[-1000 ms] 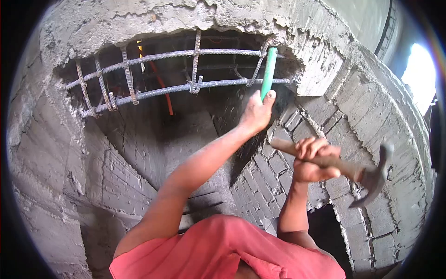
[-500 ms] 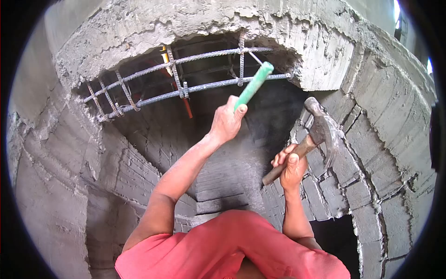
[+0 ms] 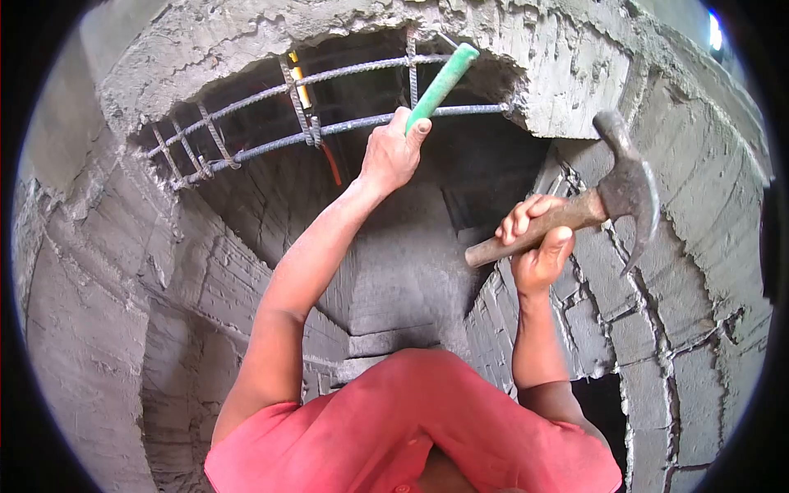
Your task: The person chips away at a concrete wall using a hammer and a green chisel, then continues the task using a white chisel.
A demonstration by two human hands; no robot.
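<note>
My left hand [image 3: 391, 156] is closed around a green-handled chisel [image 3: 441, 86], which slants up and right across the exposed rebar [image 3: 353, 123]. Its thin metal shaft shows past the green grip, close to the broken edge of the concrete beam [image 3: 567, 90]. In my right hand [image 3: 538, 242] is a claw hammer [image 3: 575, 209], gripped by its wooden handle. The hammer's metal head points up and to the right, apart from the chisel.
An opening with ribbed bars spans the beam, and a yellow piece [image 3: 301, 80] and an orange-red strip [image 3: 331, 164] show behind them. Rough concrete walls [image 3: 90, 345] curve round both sides. A dark gap [image 3: 604, 407] lies low on the right.
My right hand has lifted the hammer up and to the right, farther from the chisel. My left hand and the chisel sit higher in view, as the whole scene has shifted slightly.
</note>
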